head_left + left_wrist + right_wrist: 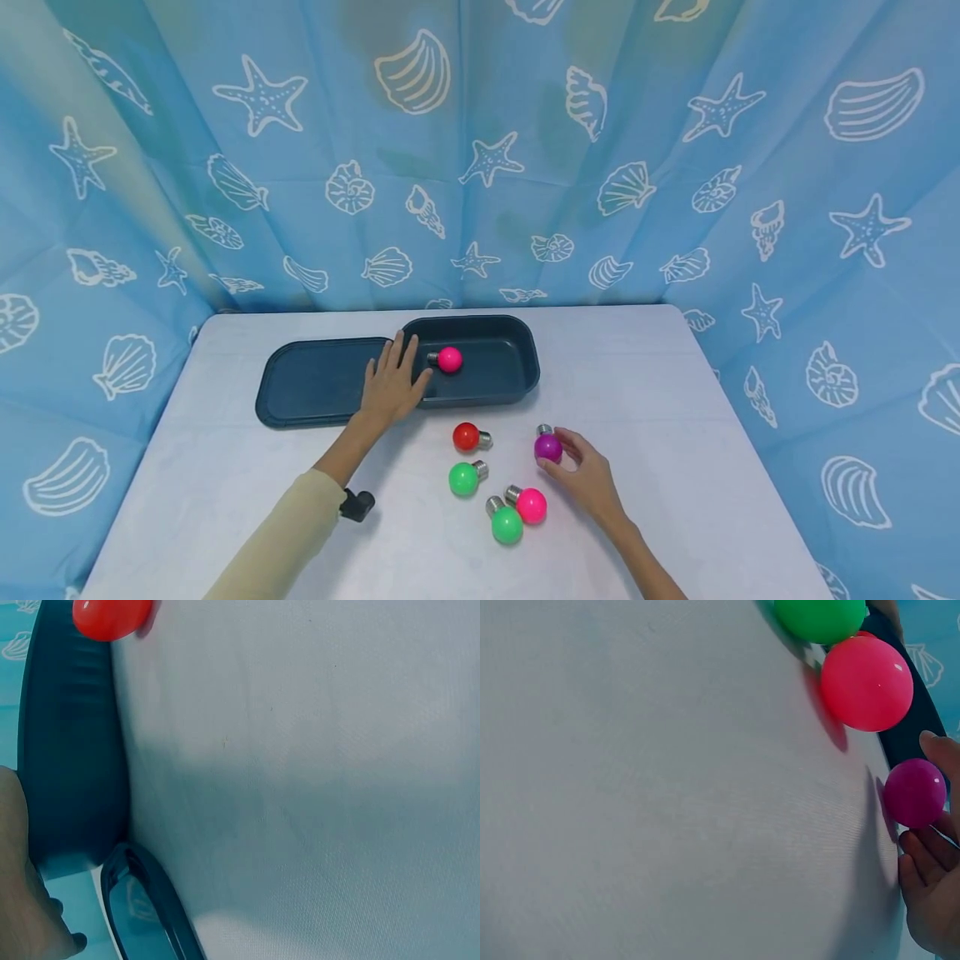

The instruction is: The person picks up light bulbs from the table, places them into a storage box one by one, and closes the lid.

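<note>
My left hand [392, 390] lies with straight fingers over the left rim of a dark blue box [495, 379], where the flat lid [315, 383] meets it. Inside the box is a pink light bulb [450, 360]. With thumb and fingers on either side, my right hand [588, 475] pinches a purple light bulb [548, 448] at the table; the right wrist view shows this purple bulb [915, 793] between thumb and fingers. To its left are a red bulb [466, 437], a green bulb [463, 478], another green bulb [507, 525] and a second pink bulb [532, 506].
A white cloth covers the table [637, 367]. Behind and at both sides hangs a blue curtain [480, 225] with white shell and starfish prints. A small black device [357, 505] sits at my left wrist, by the beige sleeve [292, 533].
</note>
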